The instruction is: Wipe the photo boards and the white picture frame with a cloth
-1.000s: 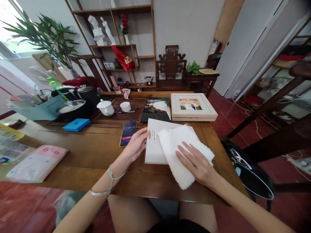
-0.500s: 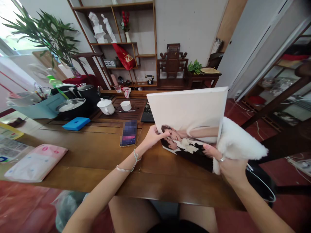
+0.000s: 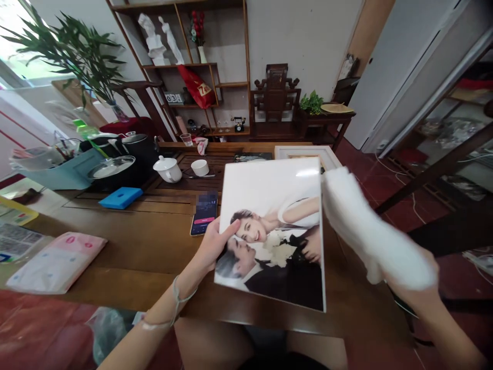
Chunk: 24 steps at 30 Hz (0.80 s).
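Pinching the left edge of a photo panel [image 3: 275,205], the left hand [image 3: 215,241] holds it over the bench [image 3: 150,246] in the head view. Right of the panel, the right hand [image 3: 418,300] curls around a blurred white cloth [image 3: 370,236]. A phone [image 3: 204,221] lies left of the panel, a white frame [image 3: 304,150] behind it.

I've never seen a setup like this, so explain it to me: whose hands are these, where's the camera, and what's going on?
There's no machine here. These are a person's bare hands, seen by a camera worn on their head, looking forward and down. The left hand holds a wedding photo panel by its left edge, thumb on the front. The right hand, off to the side, holds a white fluffy cloth, slightly blurred. On the wooden table are a phone, a lidded white teapot and a blue box.
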Each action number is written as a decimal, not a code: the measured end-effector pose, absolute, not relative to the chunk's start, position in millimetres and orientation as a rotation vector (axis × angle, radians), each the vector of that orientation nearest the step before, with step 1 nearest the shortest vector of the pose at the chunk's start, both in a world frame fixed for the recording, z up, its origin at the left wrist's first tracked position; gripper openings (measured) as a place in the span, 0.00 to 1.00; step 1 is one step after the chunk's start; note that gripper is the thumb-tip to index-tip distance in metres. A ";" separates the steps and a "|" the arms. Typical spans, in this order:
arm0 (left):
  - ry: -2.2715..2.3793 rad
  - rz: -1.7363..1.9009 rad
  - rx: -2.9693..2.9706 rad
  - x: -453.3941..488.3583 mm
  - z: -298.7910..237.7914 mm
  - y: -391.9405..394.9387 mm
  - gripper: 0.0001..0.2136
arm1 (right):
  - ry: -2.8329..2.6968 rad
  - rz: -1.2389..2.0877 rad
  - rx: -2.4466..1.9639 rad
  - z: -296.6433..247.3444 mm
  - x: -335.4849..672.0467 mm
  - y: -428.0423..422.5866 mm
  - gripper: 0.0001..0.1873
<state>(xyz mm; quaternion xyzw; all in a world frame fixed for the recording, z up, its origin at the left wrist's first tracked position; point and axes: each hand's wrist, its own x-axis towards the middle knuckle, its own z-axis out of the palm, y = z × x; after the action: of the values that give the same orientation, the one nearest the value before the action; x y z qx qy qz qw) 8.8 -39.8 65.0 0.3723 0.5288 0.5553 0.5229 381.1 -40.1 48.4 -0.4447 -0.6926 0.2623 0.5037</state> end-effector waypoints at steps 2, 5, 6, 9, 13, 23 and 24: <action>1.333 1.316 0.858 -3.2 68.8 -52.4 0.23 | -2.030 0.519 -0.994 45.1 387.6 -46.4 0.29; 1.388 1.293 0.798 -19.5 70.6 -66.6 0.22 | -2.499 0.533 -1.004 44.4 391.1 -52.9 0.33; 1.397 1.286 0.778 -23.4 70.5 -69.3 0.21 | -2.562 0.641 -1.051 45.8 391.0 -53.3 0.35; 1.407 1.271 0.724 -28.3 70.0 -71.0 0.21 | -2.434 1.097 -1.124 55.2 379.9 -45.5 0.48; 1.362 1.235 0.698 -22.1 69.6 -65.5 0.22 | -1.559 1.664 -0.874 69.2 323.4 -21.1 0.37; 1.286 1.188 0.660 -9.9 58.9 -62.4 0.21 | -0.877 2.050 -0.902 88.0 236.1 -16.1 0.23; 1.290 1.183 0.645 -10.7 59.3 -62.3 0.21 | -0.858 2.016 -0.957 86.1 235.5 -15.9 0.23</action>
<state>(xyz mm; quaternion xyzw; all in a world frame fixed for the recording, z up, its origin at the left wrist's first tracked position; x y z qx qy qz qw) -10.7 -62.3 59.3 0.2778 0.5556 0.5094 0.5955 235.5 -15.9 86.1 -0.3725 -0.3338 0.7845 0.3666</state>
